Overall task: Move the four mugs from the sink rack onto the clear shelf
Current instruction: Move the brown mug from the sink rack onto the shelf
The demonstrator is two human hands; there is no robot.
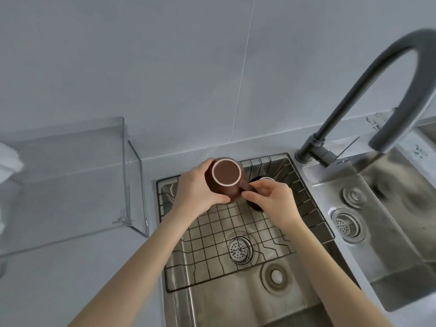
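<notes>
Head view: the left hand (197, 192) wraps its fingers (221, 199) around the brown mug (225, 180), held above the wire sink rack (236, 232) near its back edge. The right hand (273, 199) pinches the mug's handle. A second mug (258, 206) stands just behind, mostly hidden. The clear shelf (70, 175) on the bench (70, 267) to the left has open room on top.

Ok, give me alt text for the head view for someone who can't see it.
Both hands hold a brown mug above the sink rack: left hand around its body, right hand at the handle. Another mug sits behind it; the clear shelf stands left.
</notes>
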